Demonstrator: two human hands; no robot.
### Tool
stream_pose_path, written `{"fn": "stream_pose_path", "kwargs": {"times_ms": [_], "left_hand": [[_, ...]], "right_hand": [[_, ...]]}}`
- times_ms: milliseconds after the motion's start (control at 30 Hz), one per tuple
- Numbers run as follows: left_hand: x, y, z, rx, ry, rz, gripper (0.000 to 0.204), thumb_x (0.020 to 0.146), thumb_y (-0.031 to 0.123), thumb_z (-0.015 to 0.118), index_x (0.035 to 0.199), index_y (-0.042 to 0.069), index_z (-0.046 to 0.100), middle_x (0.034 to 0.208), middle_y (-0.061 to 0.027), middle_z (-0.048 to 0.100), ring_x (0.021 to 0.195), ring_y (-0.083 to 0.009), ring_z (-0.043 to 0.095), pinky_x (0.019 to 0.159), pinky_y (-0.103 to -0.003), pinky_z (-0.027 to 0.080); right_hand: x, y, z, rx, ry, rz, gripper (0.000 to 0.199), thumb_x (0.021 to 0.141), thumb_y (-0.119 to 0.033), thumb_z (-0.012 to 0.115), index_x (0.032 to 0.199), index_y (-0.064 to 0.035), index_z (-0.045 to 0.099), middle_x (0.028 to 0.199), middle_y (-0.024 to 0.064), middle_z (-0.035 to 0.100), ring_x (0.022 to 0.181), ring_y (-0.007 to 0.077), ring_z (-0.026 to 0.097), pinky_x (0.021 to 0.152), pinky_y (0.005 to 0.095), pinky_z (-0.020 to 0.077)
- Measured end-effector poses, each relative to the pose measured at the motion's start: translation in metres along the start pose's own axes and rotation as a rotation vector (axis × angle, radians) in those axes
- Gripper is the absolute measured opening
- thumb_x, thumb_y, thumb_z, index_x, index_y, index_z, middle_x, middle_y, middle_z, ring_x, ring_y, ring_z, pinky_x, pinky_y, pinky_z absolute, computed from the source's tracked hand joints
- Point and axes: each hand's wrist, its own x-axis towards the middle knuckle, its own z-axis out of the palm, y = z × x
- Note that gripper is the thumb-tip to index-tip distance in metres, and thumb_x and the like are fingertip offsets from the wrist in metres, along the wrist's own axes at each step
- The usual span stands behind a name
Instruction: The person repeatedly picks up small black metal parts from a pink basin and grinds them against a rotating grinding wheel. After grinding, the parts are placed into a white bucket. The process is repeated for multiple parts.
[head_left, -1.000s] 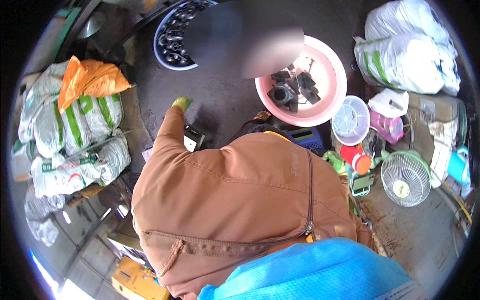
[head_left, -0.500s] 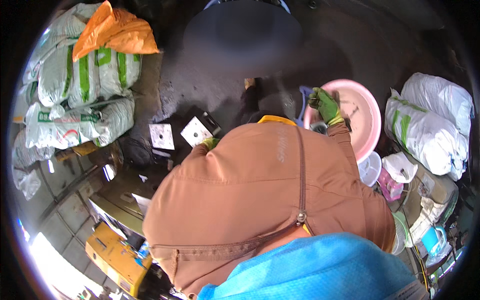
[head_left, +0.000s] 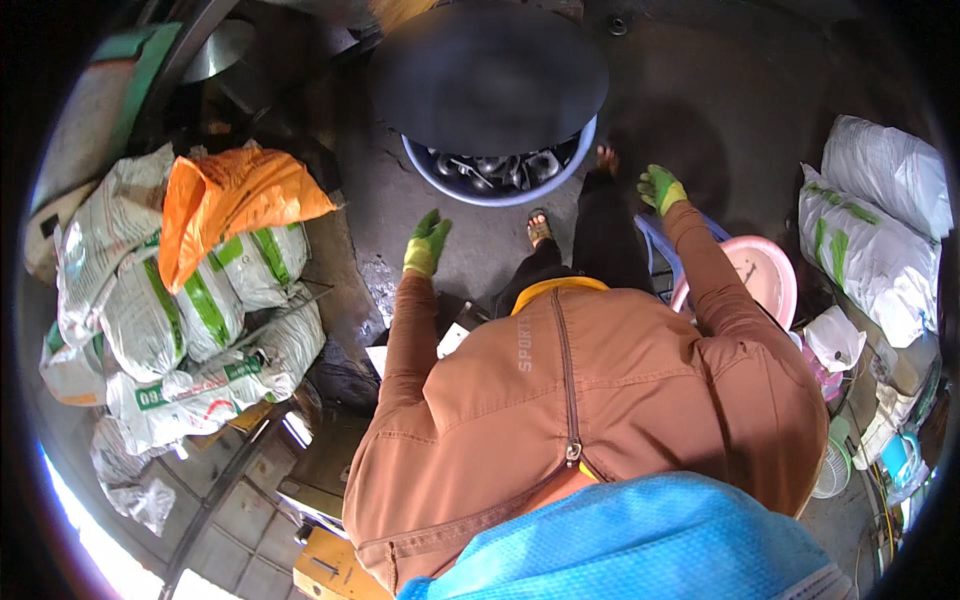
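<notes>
My left hand, in a green and yellow glove, reaches forward over the dark floor with its fingers apart and nothing in it. Gloved the same way, my right hand is out to the front right, empty, fingers spread. It is just above a blue plastic frame, perhaps part of a stool. Ahead, between and beyond both hands, stands a blue-purple basin with several dark, shiny metal pieces inside. A dark blurred patch hides its far part. Neither hand touches the basin.
A pink basin stands right of my right forearm. White sacks lie at the far right. Stacked sacks with an orange bag fill the left. White plates sit by my left forearm, and a yellow box is lower left.
My left hand has left the white plates and my right hand the pink basin's rim; both now stretch forward. The view has shifted, bringing the blue-purple basin into sight.
</notes>
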Motion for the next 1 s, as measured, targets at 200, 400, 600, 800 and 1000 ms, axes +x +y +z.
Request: {"fn": "stream_pose_path", "kwargs": {"times_ms": [200, 400, 600, 800, 1000], "left_hand": [[0.111, 0.108, 0.1, 0.336, -0.153, 0.374, 0.065, 0.077, 0.033, 0.07, 0.129, 0.001, 0.049, 0.129, -0.0194, 0.052, 0.12, -0.0323, 0.048, 0.103, -0.037, 0.036], [0.286, 0.174, 0.214, 0.683, -0.054, 0.381, 0.062, 0.076, 0.037, 0.068, 0.127, 0.006, 0.051, 0.12, -0.022, 0.056, 0.109, -0.0379, 0.053, 0.096, -0.041, 0.041], [0.479, 0.198, 0.306, 1.257, 0.219, 0.649, 0.065, 0.08, 0.031, 0.058, 0.14, 0.018, 0.035, 0.147, -0.0128, 0.029, 0.127, -0.0394, 0.033, 0.103, -0.055, 0.028], [0.549, 0.176, 0.34, 1.327, 0.23, 0.904, 0.05, 0.077, 0.023, 0.061, 0.125, 0.016, 0.053, 0.137, -0.0058, 0.041, 0.121, -0.0313, 0.039, 0.099, -0.05, 0.032], [0.558, 0.161, 0.339, 1.241, 0.267, 1.103, 0.042, 0.071, 0.021, 0.066, 0.112, 0.02, 0.061, 0.116, -0.0026, 0.053, 0.111, -0.0259, 0.048, 0.095, -0.045, 0.037]], "right_hand": [[0.15, -0.046, -0.047, -1.045, 0.132, -0.093, 0.05, 0.088, -0.035, 0.058, 0.129, -0.0108, 0.048, 0.117, 0.0087, 0.059, 0.1, 0.0287, 0.059, 0.087, 0.04, 0.0454], [0.349, -0.074, -0.032, -0.613, 0.272, -0.021, 0.062, 0.084, -0.03, 0.065, 0.135, -0.0042, 0.043, 0.125, 0.0105, 0.055, 0.099, 0.0258, 0.059, 0.089, 0.035, 0.0463], [0.48, -0.195, 0.013, -1.203, 0.048, -0.19, 0.067, 0.085, -0.04, 0.06, 0.137, -0.0047, 0.04, 0.134, 0.0151, 0.049, 0.119, 0.0296, 0.05, 0.101, 0.0363, 0.039], [0.578, -0.283, 0.055, -1.324, 0.185, -0.375, 0.09, 0.075, -0.042, 0.07, 0.146, -0.0177, 0.022, 0.146, 0.0207, 0.031, 0.134, 0.0373, 0.031, 0.109, 0.0414, 0.031], [0.697, -0.301, 0.095, -1.417, 0.293, -0.752, 0.088, 0.072, -0.037, 0.074, 0.145, -0.0285, 0.025, 0.143, 0.0211, 0.033, 0.134, 0.0393, 0.031, 0.106, 0.0456, 0.0343]]}}
